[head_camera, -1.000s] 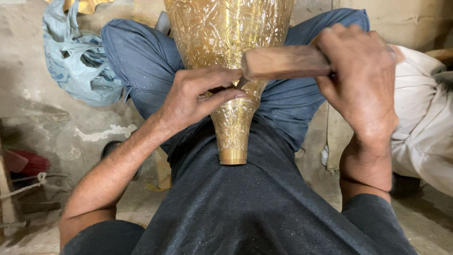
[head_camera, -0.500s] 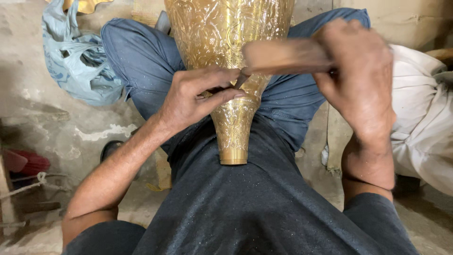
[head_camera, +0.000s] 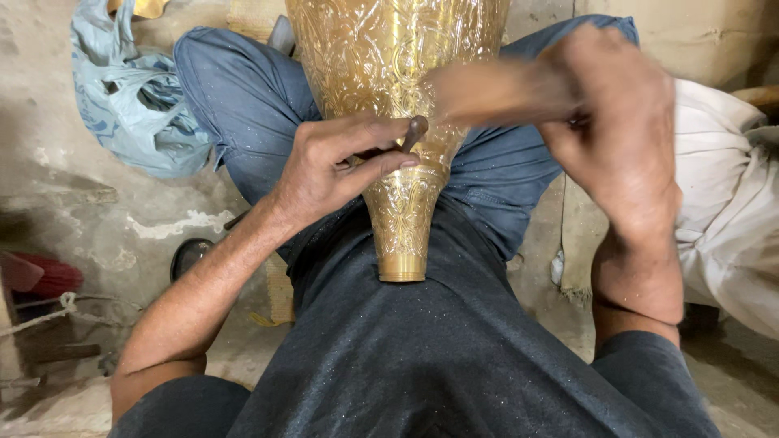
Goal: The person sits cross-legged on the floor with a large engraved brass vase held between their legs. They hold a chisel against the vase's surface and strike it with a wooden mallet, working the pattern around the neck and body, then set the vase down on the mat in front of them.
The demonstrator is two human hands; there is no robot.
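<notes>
I see the left hand (head_camera: 329, 166) pinching a small dark punch (head_camera: 414, 134) against the engraved brass vase (head_camera: 398, 97), which lies between the knees with its narrow end on the belly. The right hand (head_camera: 621, 134) is closed around a blurred wooden mallet (head_camera: 495, 89). I think a crooked blow can hit the 2 fingers near the punch or scar the pattern.

Single head view, steep downward, close over lap and brass vase (head_camera: 389, 105); no second view.
</notes>
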